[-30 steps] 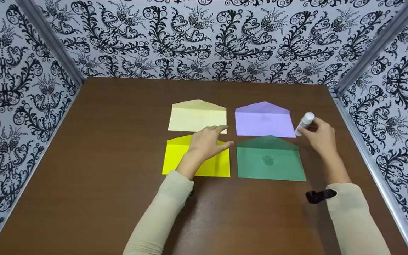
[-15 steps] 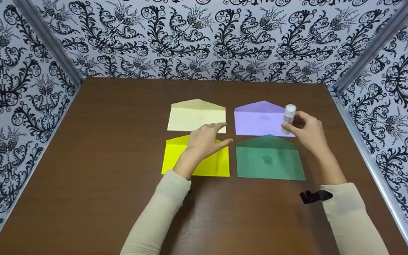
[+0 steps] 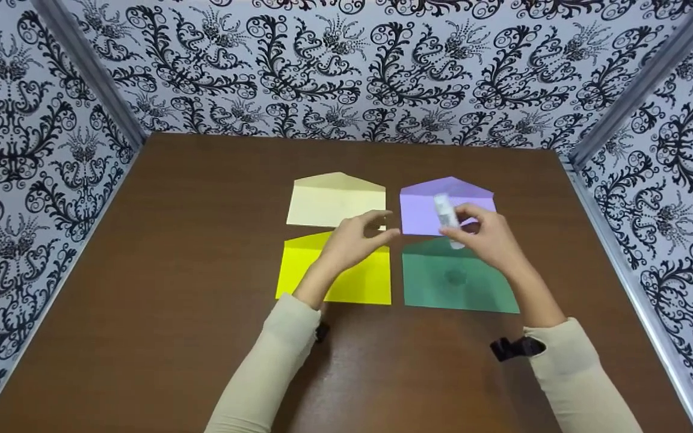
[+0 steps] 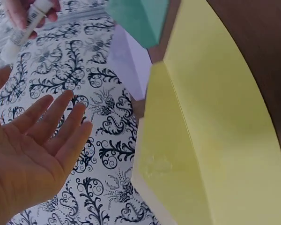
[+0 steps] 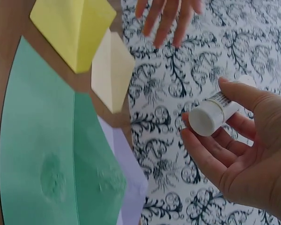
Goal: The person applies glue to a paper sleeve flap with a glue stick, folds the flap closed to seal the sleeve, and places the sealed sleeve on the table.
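A white glue stick (image 3: 446, 216), slightly tilted, is pinched between the thumb and fingers of my right hand (image 3: 491, 237). In the head view it overlaps the purple envelope (image 3: 418, 213) and the top of the green envelope (image 3: 437, 282); the right wrist view shows one white end of the glue stick (image 5: 208, 119). My left hand (image 3: 352, 243) holds nothing, its fingers spread above the yellow envelope (image 3: 358, 285). Behind it lies a cream envelope (image 3: 328, 204). All the envelopes have their flaps unfolded away from me. Smeared wet patches show on the green envelope (image 5: 51, 178) and its flap.
The envelopes lie in two rows on a brown wooden table (image 3: 202, 240). Patterned white and black walls (image 3: 322, 72) enclose its back and sides, with grey metal strips (image 3: 623, 240) along the edges. A black wrist mount (image 3: 518, 347) sits at the right sleeve.
My right hand has carried the glue stick leftward, from beside the purple envelope to in front of it. The left hand has barely moved; its thumb and fingers are slightly closer together.
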`<action>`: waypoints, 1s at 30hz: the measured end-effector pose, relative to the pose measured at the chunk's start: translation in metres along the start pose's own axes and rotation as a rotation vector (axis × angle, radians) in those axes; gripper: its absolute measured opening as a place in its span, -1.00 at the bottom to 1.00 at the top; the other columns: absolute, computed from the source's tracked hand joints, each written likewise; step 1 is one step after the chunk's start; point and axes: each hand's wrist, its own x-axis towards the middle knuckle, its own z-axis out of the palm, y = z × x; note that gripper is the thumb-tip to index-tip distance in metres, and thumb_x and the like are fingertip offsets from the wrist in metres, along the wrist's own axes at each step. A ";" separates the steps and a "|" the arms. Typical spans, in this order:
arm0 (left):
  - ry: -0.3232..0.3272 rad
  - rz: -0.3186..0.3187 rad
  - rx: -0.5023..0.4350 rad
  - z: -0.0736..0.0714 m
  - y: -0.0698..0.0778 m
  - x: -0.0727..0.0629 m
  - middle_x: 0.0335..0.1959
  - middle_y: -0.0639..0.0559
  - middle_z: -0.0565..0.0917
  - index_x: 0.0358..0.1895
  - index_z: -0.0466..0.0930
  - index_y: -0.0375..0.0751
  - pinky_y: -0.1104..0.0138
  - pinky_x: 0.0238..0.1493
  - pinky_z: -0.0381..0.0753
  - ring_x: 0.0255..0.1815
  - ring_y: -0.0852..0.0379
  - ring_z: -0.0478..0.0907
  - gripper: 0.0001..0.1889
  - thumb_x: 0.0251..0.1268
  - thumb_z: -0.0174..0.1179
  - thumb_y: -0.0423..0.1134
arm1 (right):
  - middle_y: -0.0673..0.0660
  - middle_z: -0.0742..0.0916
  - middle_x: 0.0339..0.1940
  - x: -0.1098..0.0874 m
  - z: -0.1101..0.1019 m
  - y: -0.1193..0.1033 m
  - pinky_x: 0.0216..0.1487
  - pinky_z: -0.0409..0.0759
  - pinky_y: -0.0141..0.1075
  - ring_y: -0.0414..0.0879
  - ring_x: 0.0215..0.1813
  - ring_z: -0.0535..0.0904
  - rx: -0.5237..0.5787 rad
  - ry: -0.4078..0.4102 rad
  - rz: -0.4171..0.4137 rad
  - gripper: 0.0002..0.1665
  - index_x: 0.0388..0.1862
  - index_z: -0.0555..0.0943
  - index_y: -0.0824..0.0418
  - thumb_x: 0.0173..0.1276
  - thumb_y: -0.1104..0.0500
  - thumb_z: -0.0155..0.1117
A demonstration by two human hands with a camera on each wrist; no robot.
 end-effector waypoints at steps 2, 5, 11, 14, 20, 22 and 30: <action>-0.006 0.005 -0.117 0.000 -0.001 -0.001 0.35 -0.02 0.57 0.40 0.45 -0.05 0.14 0.32 0.58 0.30 0.01 0.57 -0.38 0.38 0.16 0.19 | 0.36 0.72 -0.11 0.000 0.008 -0.002 -0.36 0.70 -0.46 -0.16 -0.29 0.71 0.035 -0.041 0.007 -0.59 -0.01 0.62 0.40 0.28 0.16 0.46; -0.024 0.007 -0.251 -0.001 -0.003 -0.003 0.36 -0.03 0.55 0.39 0.45 -0.08 0.11 0.37 0.53 0.34 -0.01 0.52 -0.40 0.41 0.15 0.14 | 0.34 0.71 -0.13 -0.001 0.020 -0.006 -0.37 0.72 -0.41 -0.17 -0.32 0.71 0.070 -0.103 0.013 -0.58 0.00 0.62 0.38 0.27 0.15 0.46; -0.098 -0.003 -0.503 0.003 -0.008 -0.006 0.35 -0.13 0.52 0.40 0.42 -0.13 0.02 0.38 0.51 0.34 -0.08 0.52 -0.49 0.50 0.08 -0.01 | 0.34 0.73 -0.11 -0.003 0.037 -0.008 -0.31 0.75 -0.33 0.05 -0.28 0.72 0.075 -0.207 -0.021 -0.56 0.03 0.63 0.37 0.28 0.12 0.46; -0.122 -0.023 -0.565 0.005 -0.009 -0.008 0.33 -0.16 0.52 0.41 0.41 -0.16 0.03 0.37 0.53 0.30 -0.08 0.55 -0.49 0.51 0.07 -0.04 | 0.30 0.74 -0.11 -0.004 0.044 -0.007 -0.29 0.69 -0.40 0.05 -0.28 0.67 0.021 -0.230 -0.027 -0.56 0.05 0.64 0.35 0.29 0.10 0.45; -0.137 -0.053 -0.605 0.010 -0.012 -0.013 0.27 -0.17 0.59 0.35 0.46 -0.20 0.11 0.28 0.61 0.23 -0.04 0.61 -0.54 0.47 0.15 -0.13 | 0.21 0.74 -0.10 -0.006 0.053 -0.005 -0.25 0.59 -0.34 0.04 -0.23 0.57 -0.045 -0.277 -0.003 -0.60 0.02 0.67 0.26 0.28 0.08 0.45; -0.133 -0.057 -0.594 0.011 -0.013 -0.014 0.25 -0.18 0.61 0.32 0.49 -0.23 0.14 0.24 0.64 0.21 -0.04 0.62 -0.56 0.46 0.17 -0.16 | 0.19 0.74 -0.10 -0.007 0.056 -0.004 -0.23 0.58 -0.32 0.02 -0.22 0.56 -0.045 -0.288 -0.002 -0.61 0.02 0.67 0.25 0.29 0.08 0.45; -0.103 -0.114 -0.573 0.016 -0.022 -0.017 0.18 -0.22 0.60 0.18 0.59 -0.28 0.20 0.16 0.69 0.14 -0.04 0.63 -0.65 0.37 0.25 -0.31 | 0.18 0.76 -0.12 -0.009 0.064 -0.001 -0.18 0.59 -0.31 -0.03 -0.23 0.58 -0.048 -0.294 -0.030 -0.66 -0.02 0.69 0.25 0.30 0.11 0.44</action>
